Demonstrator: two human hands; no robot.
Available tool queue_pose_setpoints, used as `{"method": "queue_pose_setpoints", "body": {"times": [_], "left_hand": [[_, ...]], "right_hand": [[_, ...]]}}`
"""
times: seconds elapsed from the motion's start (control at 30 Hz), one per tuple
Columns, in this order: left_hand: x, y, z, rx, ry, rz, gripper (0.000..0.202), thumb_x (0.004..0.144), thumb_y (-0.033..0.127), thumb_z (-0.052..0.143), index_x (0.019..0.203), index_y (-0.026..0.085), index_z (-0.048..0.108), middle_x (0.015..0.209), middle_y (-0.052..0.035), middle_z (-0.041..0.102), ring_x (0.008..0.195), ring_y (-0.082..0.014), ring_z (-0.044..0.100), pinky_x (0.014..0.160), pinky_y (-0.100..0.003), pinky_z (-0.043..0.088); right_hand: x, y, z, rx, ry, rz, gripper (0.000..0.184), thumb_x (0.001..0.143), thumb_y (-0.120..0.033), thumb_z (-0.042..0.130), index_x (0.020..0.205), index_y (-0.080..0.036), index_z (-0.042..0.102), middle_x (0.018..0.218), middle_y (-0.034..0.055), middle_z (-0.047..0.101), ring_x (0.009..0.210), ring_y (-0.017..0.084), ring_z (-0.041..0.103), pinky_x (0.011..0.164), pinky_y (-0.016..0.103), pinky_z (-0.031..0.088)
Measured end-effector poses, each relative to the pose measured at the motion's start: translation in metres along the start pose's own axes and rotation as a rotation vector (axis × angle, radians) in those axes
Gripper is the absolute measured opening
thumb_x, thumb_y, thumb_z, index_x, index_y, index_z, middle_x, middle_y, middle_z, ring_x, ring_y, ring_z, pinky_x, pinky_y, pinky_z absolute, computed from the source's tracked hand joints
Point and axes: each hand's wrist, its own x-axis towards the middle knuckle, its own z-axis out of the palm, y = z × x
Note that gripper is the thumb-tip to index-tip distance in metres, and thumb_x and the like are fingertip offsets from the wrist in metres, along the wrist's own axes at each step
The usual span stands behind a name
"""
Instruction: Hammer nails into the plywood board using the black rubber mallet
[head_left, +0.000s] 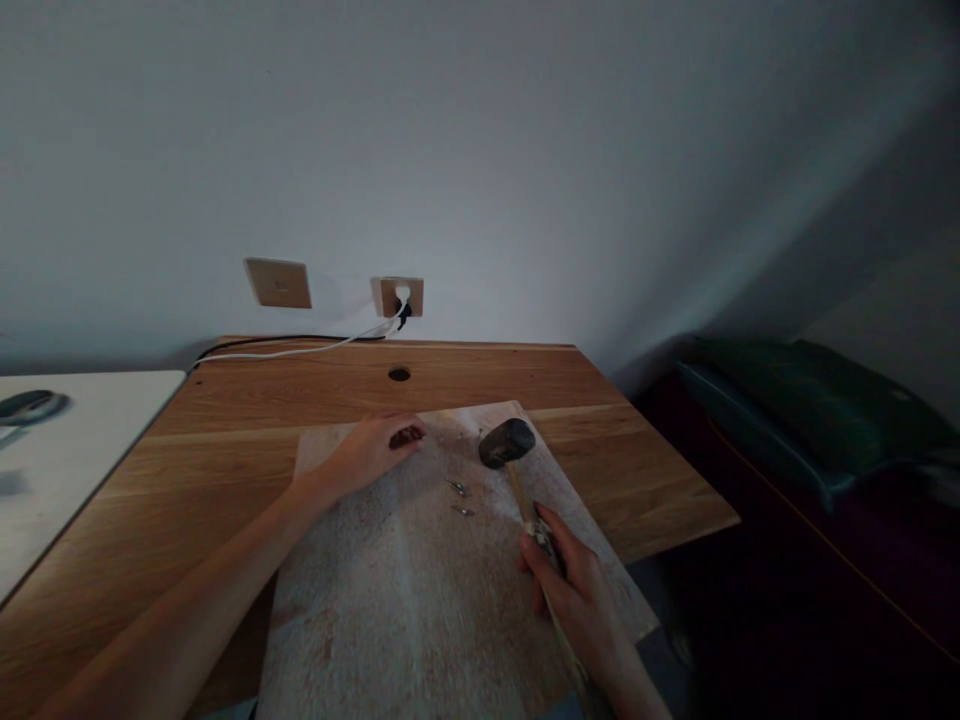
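A pale worn board [420, 590] lies on the wooden desk [247, 440]. My right hand [571, 592] is closed round the wooden handle of a hammer [508, 442], whose dark head hovers over the board's far end. My left hand [373, 447] rests on the board's far left part, fingers curled, with something small and dark at the fingertips that I cannot make out. Two small nails [457, 488] lie on the board between my hands.
A round cable hole [399, 374] is in the desk near the wall. Two wall plates [278, 282] sit above it, with white and black cables [300, 348] plugged in. A white table [67, 440] adjoins on the left, dark furniture [810, 420] on the right.
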Motion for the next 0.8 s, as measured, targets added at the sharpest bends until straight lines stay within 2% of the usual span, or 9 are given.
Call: {"method": "queue_pose_setpoints", "body": {"times": [0.17,0.4,0.6,0.7,0.8], "left_hand": [[-0.001,0.0,0.001,0.038,0.008,0.021,0.013,0.092,0.019,0.064,0.099,0.023,0.074,0.096,-0.0027,0.079,0.086,-0.0191,0.073,0.085,-0.032,0.055],[0.001,-0.003,0.003,0.005,-0.02,0.027,0.011,0.091,0.017,0.067,0.097,0.022,0.075,0.093,-0.0029,0.078,0.082,-0.0189,0.072,0.081,-0.031,0.054],[0.001,-0.004,0.006,-0.057,-0.009,0.0,0.017,0.086,0.009,0.066,0.096,0.021,0.073,0.089,-0.0016,0.078,0.079,-0.0177,0.072,0.077,-0.029,0.054],[0.001,-0.005,0.007,-0.099,-0.012,-0.013,0.024,0.083,0.007,0.068,0.103,0.02,0.072,0.091,-0.002,0.078,0.077,-0.0172,0.072,0.075,-0.028,0.055],[0.002,-0.006,0.007,-0.083,-0.024,-0.04,0.029,0.083,0.009,0.07,0.11,0.02,0.071,0.094,-0.0031,0.079,0.08,-0.0183,0.073,0.076,-0.028,0.056]], "right_hand": [[0.001,0.0,0.001,0.016,0.018,-0.008,0.067,0.093,-0.063,0.06,0.133,-0.011,0.067,0.071,0.0011,0.067,0.046,0.015,0.058,0.047,0.029,0.048],[0.001,0.008,0.0,-0.034,-0.017,0.012,0.068,0.094,-0.06,0.06,0.141,-0.011,0.062,0.071,-0.0002,0.067,0.048,0.016,0.059,0.047,0.028,0.046],[0.002,0.015,0.0,-0.088,0.011,-0.015,0.071,0.094,-0.06,0.062,0.143,-0.008,0.064,0.058,-0.0039,0.06,0.046,0.016,0.058,0.048,0.028,0.045],[0.002,0.007,0.0,-0.082,-0.019,-0.015,0.069,0.093,-0.059,0.064,0.142,-0.01,0.066,0.062,-0.0024,0.064,0.047,0.016,0.058,0.049,0.029,0.047],[0.003,-0.012,0.004,-0.066,-0.054,-0.04,0.065,0.095,-0.057,0.063,0.142,-0.012,0.065,0.068,-0.0012,0.066,0.048,0.015,0.058,0.049,0.028,0.048]]}}
